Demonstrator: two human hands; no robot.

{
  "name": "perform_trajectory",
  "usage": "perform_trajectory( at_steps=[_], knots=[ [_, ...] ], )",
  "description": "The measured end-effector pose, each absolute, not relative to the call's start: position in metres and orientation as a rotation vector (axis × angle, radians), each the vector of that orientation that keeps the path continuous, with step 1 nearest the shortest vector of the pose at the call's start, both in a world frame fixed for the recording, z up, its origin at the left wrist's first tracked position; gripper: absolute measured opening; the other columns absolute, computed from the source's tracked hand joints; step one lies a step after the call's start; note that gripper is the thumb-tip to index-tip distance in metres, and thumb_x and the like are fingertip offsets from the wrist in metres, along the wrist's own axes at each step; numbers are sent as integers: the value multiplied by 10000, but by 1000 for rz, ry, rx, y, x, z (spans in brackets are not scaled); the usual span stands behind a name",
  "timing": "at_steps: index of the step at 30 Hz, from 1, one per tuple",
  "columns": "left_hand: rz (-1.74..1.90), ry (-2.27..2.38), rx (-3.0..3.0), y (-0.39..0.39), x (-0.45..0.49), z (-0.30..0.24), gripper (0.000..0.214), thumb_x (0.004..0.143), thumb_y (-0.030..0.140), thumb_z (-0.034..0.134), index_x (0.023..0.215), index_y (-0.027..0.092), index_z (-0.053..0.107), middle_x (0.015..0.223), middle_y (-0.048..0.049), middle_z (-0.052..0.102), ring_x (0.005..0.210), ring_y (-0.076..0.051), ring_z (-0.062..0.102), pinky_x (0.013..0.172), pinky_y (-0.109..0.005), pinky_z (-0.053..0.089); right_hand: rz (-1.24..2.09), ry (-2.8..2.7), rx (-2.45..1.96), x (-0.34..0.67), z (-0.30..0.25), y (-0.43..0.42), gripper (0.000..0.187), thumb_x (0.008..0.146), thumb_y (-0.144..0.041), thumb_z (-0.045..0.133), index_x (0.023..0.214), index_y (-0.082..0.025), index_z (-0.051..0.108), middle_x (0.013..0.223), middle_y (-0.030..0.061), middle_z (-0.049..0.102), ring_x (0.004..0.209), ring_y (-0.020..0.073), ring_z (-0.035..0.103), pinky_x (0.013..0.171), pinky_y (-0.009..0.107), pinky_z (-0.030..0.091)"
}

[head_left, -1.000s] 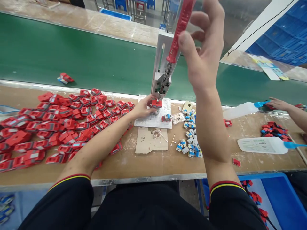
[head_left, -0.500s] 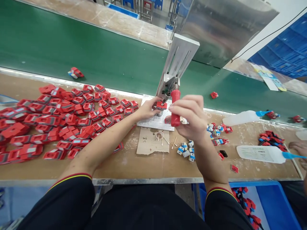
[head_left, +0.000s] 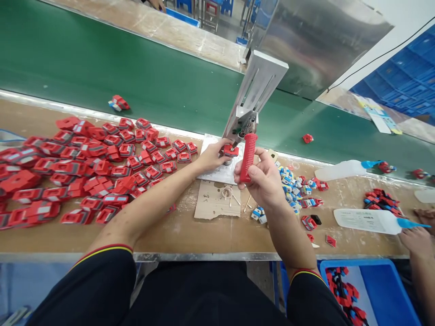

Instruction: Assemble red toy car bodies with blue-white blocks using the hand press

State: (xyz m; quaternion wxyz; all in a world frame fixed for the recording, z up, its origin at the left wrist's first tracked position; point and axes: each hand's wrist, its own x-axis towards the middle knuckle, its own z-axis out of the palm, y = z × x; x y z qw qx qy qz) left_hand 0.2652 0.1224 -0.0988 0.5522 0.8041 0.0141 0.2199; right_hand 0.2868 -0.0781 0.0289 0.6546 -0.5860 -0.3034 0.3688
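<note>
My left hand (head_left: pixel 213 157) pinches a small red plastic part (head_left: pixel 231 151) on the white base plate (head_left: pixel 212 174) of an upright metal fixture (head_left: pixel 261 81). The tip of a toggle clamp (head_left: pixel 247 123) comes down on that part. My right hand (head_left: pixel 267 183) is closed around the clamp's red ribbed handle (head_left: pixel 248 156), thumb at its lower end. Many red and grey plastic parts (head_left: pixel 102 167) lie heaped left of my left forearm. Small blue, white and yellow pieces (head_left: pixel 290 185) lie right of my right hand.
Cardboard (head_left: pixel 217 201) with cotton swabs lies before the fixture. Two squeeze bottles (head_left: pixel 367 220) lie to the right, a co-worker's hand (head_left: pixel 418 240) by one. A green conveyor belt (head_left: pixel 152 86) runs behind; a blue bin (head_left: pixel 387 285) sits below the table edge.
My right hand has turned on the red handle, from fingers over it to thumb in front. My left hand keeps the part in place. A co-worker's hand has come further in at right.
</note>
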Motion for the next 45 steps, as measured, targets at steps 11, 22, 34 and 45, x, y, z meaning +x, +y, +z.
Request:
perform_trajectory(
  at_steps=[11, 22, 34, 45],
  knots=[
    [530, 80, 1895, 118, 263, -98, 464, 854, 148, 751, 1295, 209, 618, 1201, -68, 792, 1068, -205, 765, 1003, -365, 616, 870, -581, -1285, 290, 52, -81, 756, 629, -676, 974, 1085, -308, 496, 749, -64, 638, 539, 113, 558, 434, 260, 461],
    [522, 81, 1908, 117, 262, -96, 460, 863, 107, 757, 1287, 203, 608, 1211, -82, 794, 1071, -206, 771, 946, -329, 620, 881, -587, -1279, 289, 44, -80, 741, 642, -670, 960, 1091, -314, 490, 756, -58, 637, 552, 116, 575, 433, 253, 440],
    [518, 80, 1919, 118, 261, -101, 430, 869, 136, 734, 1272, 228, 613, 1048, -23, 801, 935, -182, 759, 908, -326, 599, 907, -739, -1443, 294, 1, -78, 500, 832, -610, 846, 1088, -230, 647, 818, 8, 718, 583, 141, 695, 480, 275, 551],
    [478, 75, 1932, 117, 259, -94, 331, 887, 170, 710, 1204, 193, 614, 1071, -65, 805, 970, -212, 770, 925, -352, 610, 466, -939, -1665, 333, -32, -92, 498, 930, -576, 725, 1296, -250, 635, 1248, 94, 729, 875, 170, 734, 666, 313, 610]
  ],
)
